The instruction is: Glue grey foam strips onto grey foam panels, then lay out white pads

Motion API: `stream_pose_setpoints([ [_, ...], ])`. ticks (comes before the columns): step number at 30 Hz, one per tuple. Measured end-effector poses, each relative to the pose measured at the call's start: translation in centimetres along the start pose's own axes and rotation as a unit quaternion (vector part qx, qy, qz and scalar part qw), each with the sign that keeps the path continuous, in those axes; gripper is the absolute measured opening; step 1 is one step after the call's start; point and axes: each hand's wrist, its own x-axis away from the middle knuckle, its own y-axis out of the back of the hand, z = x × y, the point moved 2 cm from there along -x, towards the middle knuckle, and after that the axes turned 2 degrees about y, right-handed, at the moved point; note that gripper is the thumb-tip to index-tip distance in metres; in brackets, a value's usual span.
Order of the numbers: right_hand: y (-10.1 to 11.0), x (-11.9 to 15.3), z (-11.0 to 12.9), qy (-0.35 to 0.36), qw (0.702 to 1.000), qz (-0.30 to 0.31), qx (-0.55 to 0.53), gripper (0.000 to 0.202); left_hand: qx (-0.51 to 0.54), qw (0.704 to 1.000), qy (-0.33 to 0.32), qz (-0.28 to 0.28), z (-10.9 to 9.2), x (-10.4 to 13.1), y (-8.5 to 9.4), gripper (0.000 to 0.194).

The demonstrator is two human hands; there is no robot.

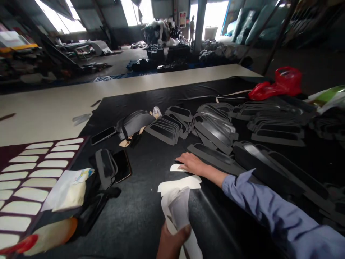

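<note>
My left hand [174, 241], at the bottom centre, is closed around a bundle of white curved strips [179, 207], thumb on top. Above the bundle, a white strip [179, 184] lies crosswise on the black sheet [137, 208]. Further up, my right hand [193, 164], in a blue sleeve, rests on a smaller white piece [176, 167] with its fingers stretched out flat. Part of that piece is hidden under the hand. Just beyond the right hand lie dark grey frame-shaped pieces [212, 154] with black centres.
Stacks of similar grey pieces [279, 126] spread rightward, near a red plastic bag [280, 84]. On the left are two phones [104, 135], a white packet [71, 190], a bottle [51, 235] with a red tip, and pale shapes [35, 182] on a maroon sheet. A person [192, 28] stands far back.
</note>
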Motion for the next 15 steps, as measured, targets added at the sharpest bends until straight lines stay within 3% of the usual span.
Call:
stream_pose_setpoints([
  [4, -0.2, 2.7, -2.8, -0.043, 0.991, -0.099, 0.074, 0.037, -0.098, 0.995, -0.027, -0.002, -2.2, -1.0, -0.8, 0.055],
  [10, -2.2, 8.6, -9.0, -0.027, 0.983, -0.143, 0.112, 0.041, -0.184, 0.98, -0.044, 0.056, -4.2, -2.7, -1.6, 0.051],
  [12, -2.1, 9.4, -8.8, -0.024, 0.979, -0.174, 0.109, 0.039, -0.19, 0.978, -0.041, 0.071, -4.5, -2.7, -1.9, 0.049],
  [15, -2.1, 9.1, -5.9, 0.024, 0.984, -0.163, 0.071, 0.037, -0.188, 0.977, -0.026, 0.092, -4.8, -2.5, -2.7, 0.049],
])
